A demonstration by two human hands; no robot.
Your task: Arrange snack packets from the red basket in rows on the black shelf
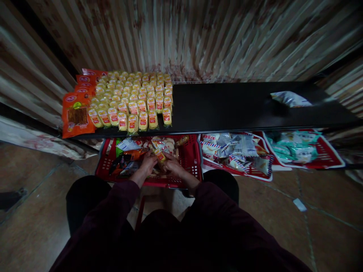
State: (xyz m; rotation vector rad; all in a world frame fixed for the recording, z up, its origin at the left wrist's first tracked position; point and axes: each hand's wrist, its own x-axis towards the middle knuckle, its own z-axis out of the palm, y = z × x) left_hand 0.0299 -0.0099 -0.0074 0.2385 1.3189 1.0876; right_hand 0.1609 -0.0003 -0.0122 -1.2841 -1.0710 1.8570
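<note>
Both hands are inside the red basket [195, 153] below the shelf's front edge. My right hand [171, 165] has its fingers closed on a small yellow wrapped cake [160, 155]. Beside it, my left hand [148, 163] reaches in with bent fingers near the cake's left side; its fingertips are too dark to make out. Around the hands lie orange and black packets [133, 155], a white and blue packet [129, 144] and other clear-wrapped items. Above, rows of the same yellow cakes [133, 122] stand on the black shelf [215, 109].
Orange bags [76, 115] line the shelf's left end, and a white packet [290, 99] lies toward its right. Two more red baskets hold white packets [245, 145] and green packets [303, 151]. Pleated curtain [227, 41] hangs behind. A white scrap [300, 204] lies on the floor.
</note>
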